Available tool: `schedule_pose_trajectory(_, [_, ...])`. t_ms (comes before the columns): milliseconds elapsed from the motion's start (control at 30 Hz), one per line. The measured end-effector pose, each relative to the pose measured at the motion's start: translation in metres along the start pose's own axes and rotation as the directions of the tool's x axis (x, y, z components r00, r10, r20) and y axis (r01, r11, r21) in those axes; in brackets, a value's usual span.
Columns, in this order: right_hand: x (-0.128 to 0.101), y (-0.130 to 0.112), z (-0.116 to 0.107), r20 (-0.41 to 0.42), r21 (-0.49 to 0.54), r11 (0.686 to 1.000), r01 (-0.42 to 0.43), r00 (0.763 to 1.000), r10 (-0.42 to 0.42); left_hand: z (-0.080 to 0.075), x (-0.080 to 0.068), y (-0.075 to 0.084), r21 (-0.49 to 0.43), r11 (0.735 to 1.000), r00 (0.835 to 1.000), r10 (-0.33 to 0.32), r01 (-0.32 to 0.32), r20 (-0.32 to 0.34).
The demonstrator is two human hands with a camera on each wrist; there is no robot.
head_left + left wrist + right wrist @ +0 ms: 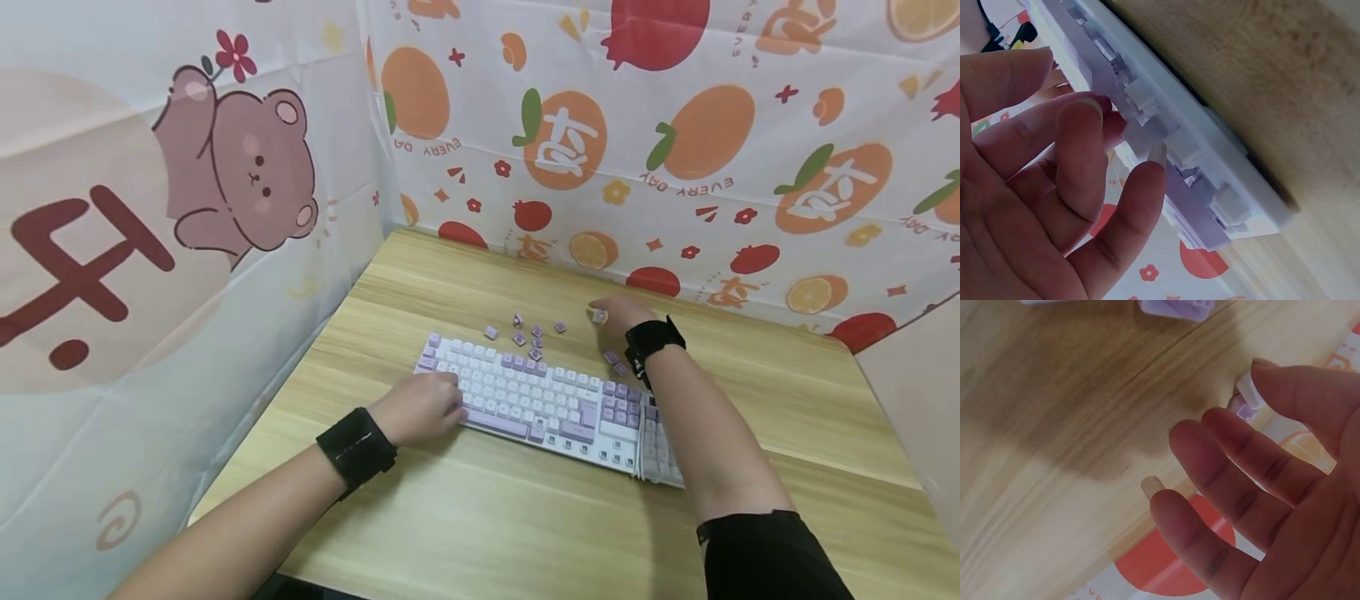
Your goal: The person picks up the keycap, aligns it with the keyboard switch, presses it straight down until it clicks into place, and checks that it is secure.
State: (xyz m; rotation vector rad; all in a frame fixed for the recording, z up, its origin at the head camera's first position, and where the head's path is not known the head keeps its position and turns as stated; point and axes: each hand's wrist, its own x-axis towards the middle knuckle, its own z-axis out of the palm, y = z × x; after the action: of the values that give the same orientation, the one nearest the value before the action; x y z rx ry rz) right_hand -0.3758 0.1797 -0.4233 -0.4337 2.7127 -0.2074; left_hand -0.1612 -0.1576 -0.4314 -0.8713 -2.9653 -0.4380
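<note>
The keyboard (547, 404), white with purple key groups, lies on the wooden desk (480, 517), set at a slant with its left end farther from the person than its right end. Several key positions on it stand bare.

The left hand (420, 408) rests on the left end of the keyboard. In the left wrist view its fingers (1079, 162) are loosely bent, and the fingertips touch the keys along the keyboard edge (1166, 137); the grip is released and encloses nothing.

The right hand (622, 315) sits on the desk beyond the right half of the keyboard. Its grip pinches a single white keycap (1249, 394) between the thumb and a fingertip; the same keycap shows at the fingertips in the head view (597, 316). The remaining fingers (1222, 462) of this hand are extended and relaxed.

Loose purple keycaps (527, 335) lie scattered on the desk just beyond the middle of the keyboard, to the left of the right hand. Two more purple keycaps (613, 360) lie between the right wrist and the rear edge of the keyboard.

A black wrist strap is worn on each forearm: the left strap (356, 448) and the right strap (651, 340).

Printed fabric screens stand behind the keyboard on two sides of the desk: a bear-pattern cloth (240, 175) on the left and a fruit-pattern cloth (675, 125) at the rear.
</note>
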Motion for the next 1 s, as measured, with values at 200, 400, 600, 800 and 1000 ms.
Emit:
schedule_pose_trajectory(200, [-0.002,0.010,0.011,0.019,-0.062,0.998,0.016,1.000,-0.015,0.010,0.000,0.008,-0.009,1.000,1.000,0.011,-0.011,0.010])
schedule_pose_trajectory(400, [-0.008,0.014,0.017,-0.022,-0.069,0.997,0.021,1.000,-0.022,0.012,0.002,0.011,-0.037,0.999,1.000,0.025,-0.025,-0.005])
schedule_pose_trajectory(600, [-0.016,0.006,0.016,-0.054,-0.056,0.996,0.074,0.996,-0.077,0.009,0.004,0.011,-0.037,0.999,1.000,0.007,-0.007,0.003])
schedule_pose_trajectory(800, [-0.021,-0.001,0.012,-0.047,-0.010,0.996,0.091,0.995,-0.091,0.005,0.006,0.007,-0.025,1.000,1.000,0.007,-0.007,-0.023])
schedule_pose_trajectory(1000, [-0.032,-0.014,-0.005,-0.063,0.025,0.986,0.166,0.984,-0.164,0.002,-0.001,-0.003,-0.054,0.998,0.999,-0.039,0.039,-0.007])
